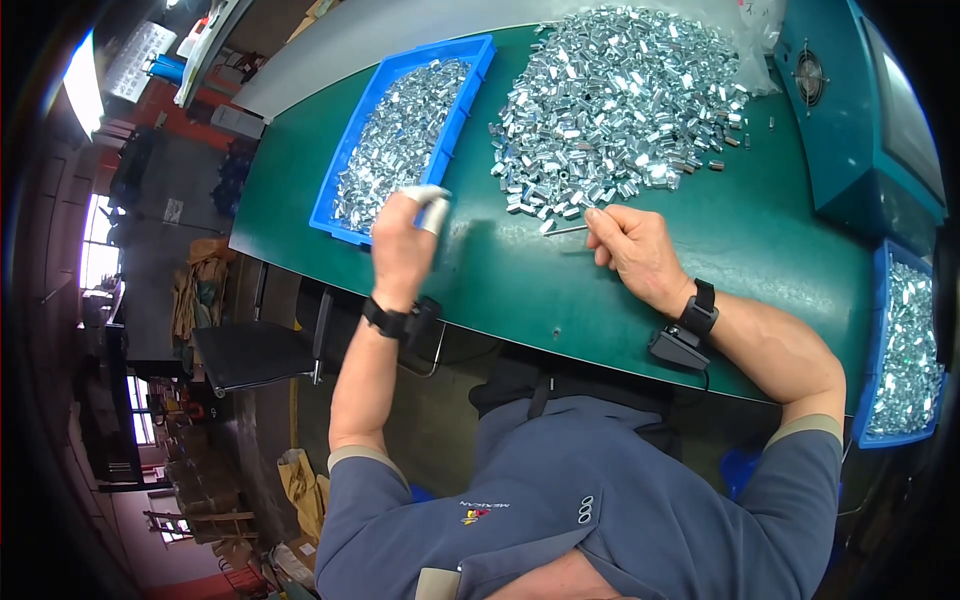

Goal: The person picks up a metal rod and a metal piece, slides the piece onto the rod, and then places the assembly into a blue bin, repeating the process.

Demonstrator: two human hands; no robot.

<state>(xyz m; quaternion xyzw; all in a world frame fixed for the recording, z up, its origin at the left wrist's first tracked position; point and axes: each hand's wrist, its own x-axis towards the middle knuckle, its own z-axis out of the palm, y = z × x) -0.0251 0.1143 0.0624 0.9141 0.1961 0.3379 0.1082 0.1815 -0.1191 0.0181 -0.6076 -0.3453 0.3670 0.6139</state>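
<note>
My right hand [640, 252] pinches a thin metal rod [568, 230] between thumb and forefinger. The rod points left, its tip close to a small shiny metal piece [547, 227] at the near edge of a big heap of metal pieces [620, 110]. These are short and silvery, much like long nuts or sleeves. My left hand [402, 250], with white coverings on some fingers, is over the near right corner of a blue tray [440, 165] filled with the same pieces. Motion smears its fingers, and I cannot make out whether anything is in them.
The green table [760, 240] carries a teal machine [850, 110] with a fan grille at the far right. Another blue tray [862, 410] of metal pieces stands at the right edge. A clear plastic bag [755, 60] lies behind the heap. A black chair [255, 352] is at the left.
</note>
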